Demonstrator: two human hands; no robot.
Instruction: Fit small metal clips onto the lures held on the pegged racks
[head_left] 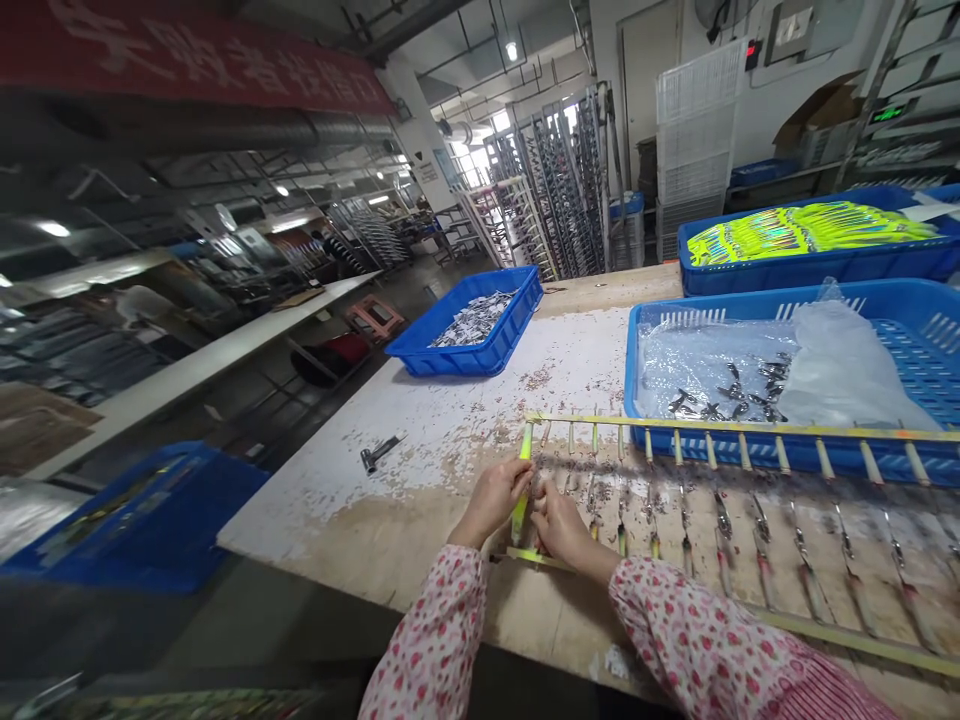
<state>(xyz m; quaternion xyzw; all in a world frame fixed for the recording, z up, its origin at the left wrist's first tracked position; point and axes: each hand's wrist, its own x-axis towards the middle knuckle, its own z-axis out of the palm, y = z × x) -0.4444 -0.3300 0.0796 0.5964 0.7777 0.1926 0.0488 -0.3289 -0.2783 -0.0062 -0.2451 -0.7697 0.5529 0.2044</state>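
A long yellow-green frame lies across the table, its left end bar beneath my hands. Pegs line its far rail, and a row of slim, shiny metal pieces with coloured ends, resembling fishing lures, spans its inside. My left hand is closed in a pinch at the end bar. Close beside it on the right, my right hand is also closed, fingers curled by the first pieces of the row. What lies between the fingertips is hidden or too small to make out.
A blue tray holds dark metal pieces on clear plastic. Behind it, another blue tray carries bright yellow-green items. Silvery pieces fill a blue bin at the far left table edge. A metal tool lies left of my hands.
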